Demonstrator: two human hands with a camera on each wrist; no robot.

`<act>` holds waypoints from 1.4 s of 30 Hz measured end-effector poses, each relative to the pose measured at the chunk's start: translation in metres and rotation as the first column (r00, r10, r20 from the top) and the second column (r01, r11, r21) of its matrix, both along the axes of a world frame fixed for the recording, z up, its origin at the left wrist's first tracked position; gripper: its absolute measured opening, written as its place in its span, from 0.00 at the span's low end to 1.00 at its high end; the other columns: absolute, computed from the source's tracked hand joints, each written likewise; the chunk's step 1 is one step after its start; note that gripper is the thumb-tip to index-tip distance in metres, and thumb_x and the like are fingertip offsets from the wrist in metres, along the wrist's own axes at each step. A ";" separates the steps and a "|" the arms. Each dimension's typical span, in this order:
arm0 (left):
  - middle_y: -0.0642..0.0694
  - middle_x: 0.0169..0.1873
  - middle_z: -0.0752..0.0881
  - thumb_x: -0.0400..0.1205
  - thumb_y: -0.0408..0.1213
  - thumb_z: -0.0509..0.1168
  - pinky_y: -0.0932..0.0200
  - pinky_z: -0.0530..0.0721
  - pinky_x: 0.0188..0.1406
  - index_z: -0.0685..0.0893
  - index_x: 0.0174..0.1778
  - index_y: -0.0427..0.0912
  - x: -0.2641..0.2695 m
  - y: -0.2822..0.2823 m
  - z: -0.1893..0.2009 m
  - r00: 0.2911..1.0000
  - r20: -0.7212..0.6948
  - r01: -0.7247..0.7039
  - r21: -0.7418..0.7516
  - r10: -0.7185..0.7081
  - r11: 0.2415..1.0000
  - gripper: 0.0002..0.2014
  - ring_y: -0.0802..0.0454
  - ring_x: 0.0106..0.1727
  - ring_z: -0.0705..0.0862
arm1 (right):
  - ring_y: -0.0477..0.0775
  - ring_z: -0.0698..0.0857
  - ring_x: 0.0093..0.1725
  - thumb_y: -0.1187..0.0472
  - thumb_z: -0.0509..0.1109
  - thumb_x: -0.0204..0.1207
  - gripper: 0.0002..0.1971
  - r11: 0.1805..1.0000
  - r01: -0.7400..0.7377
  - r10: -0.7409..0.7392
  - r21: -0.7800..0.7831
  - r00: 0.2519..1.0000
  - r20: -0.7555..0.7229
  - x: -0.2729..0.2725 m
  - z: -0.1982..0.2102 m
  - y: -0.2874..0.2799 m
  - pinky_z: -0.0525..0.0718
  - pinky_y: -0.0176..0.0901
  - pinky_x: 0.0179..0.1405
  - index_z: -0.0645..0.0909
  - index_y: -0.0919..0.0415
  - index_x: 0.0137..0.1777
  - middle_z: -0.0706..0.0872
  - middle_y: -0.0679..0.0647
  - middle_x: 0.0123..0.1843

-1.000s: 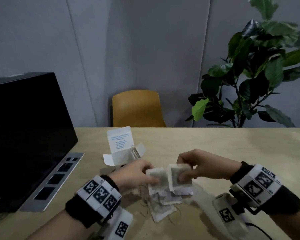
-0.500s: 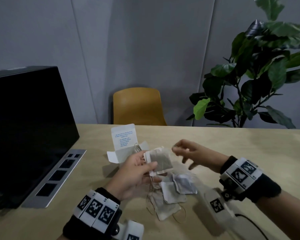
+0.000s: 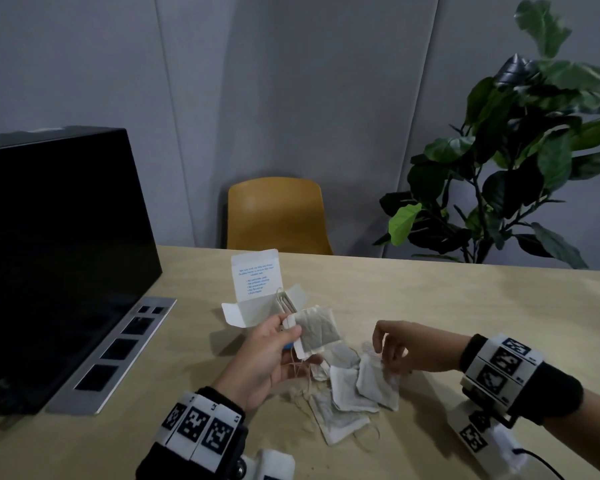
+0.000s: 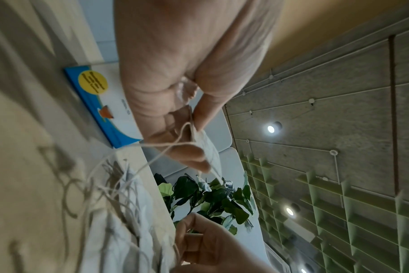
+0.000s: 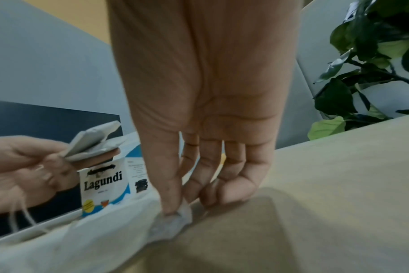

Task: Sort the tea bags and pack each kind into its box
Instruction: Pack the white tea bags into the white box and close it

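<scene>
An open white and blue "Lagundi" tea box (image 3: 257,299) (image 5: 104,186) stands on the table with several bags inside. In front of it my left hand (image 3: 274,344) holds up a tea bag (image 3: 317,330) (image 5: 93,142), pinched between thumb and fingers, its string (image 4: 152,158) hanging down. A pile of pale tea bags (image 3: 347,389) lies on the wood below. My right hand (image 3: 387,348) reaches down onto the pile's right side and pinches the corner of one tea bag (image 5: 173,219) between thumb and forefinger.
A black monitor (image 3: 56,258) on a grey base (image 3: 115,355) fills the left of the wooden table (image 3: 465,306). A yellow chair (image 3: 278,216) stands behind the table. A leafy plant (image 3: 513,161) is at the back right.
My left hand has lifted one tea bag out of the pile up in front of the box. The right hand let go of its bag, then came down to pinch another in the pile.
</scene>
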State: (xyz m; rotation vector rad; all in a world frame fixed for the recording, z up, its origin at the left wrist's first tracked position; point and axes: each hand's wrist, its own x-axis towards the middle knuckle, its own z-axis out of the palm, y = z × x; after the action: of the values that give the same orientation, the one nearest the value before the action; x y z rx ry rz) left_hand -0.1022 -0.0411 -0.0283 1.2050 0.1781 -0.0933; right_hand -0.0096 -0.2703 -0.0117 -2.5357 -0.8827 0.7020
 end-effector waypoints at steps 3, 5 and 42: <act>0.37 0.45 0.91 0.85 0.29 0.58 0.54 0.88 0.27 0.80 0.61 0.39 -0.001 0.002 -0.001 1.000 0.012 0.010 0.003 -0.010 1.000 0.12 0.46 0.34 0.89 | 0.48 0.79 0.38 0.72 0.68 0.72 0.14 0.991 -0.048 0.046 0.128 0.999 0.011 -0.002 0.019 0.000 0.81 0.41 0.42 0.70 0.53 0.43 0.79 0.50 0.40; 0.36 0.47 0.91 0.85 0.30 0.57 0.54 0.88 0.27 0.80 0.63 0.40 -0.002 0.002 -0.001 1.000 0.026 0.016 0.004 -0.016 1.000 0.13 0.45 0.35 0.89 | 0.46 0.79 0.35 0.76 0.68 0.69 0.14 0.954 -0.063 0.073 0.294 0.997 -0.023 -0.004 0.046 0.004 0.79 0.35 0.38 0.72 0.56 0.43 0.79 0.52 0.39; 0.48 0.70 0.68 0.56 0.45 0.84 0.68 0.78 0.49 0.50 0.77 0.58 0.011 0.097 0.019 0.998 0.046 -0.058 0.739 0.035 0.672 0.60 0.55 0.63 0.73 | 0.56 0.83 0.44 0.76 0.70 0.71 0.11 0.489 0.102 0.000 0.866 0.993 -0.117 0.020 0.098 0.158 0.86 0.47 0.47 0.75 0.62 0.43 0.83 0.59 0.43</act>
State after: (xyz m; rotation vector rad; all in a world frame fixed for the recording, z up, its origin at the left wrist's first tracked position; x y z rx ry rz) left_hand -0.0908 0.0556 -0.0089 2.0285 0.2327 0.0537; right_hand 0.0108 -0.1127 0.0865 -1.5521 -0.8212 0.2214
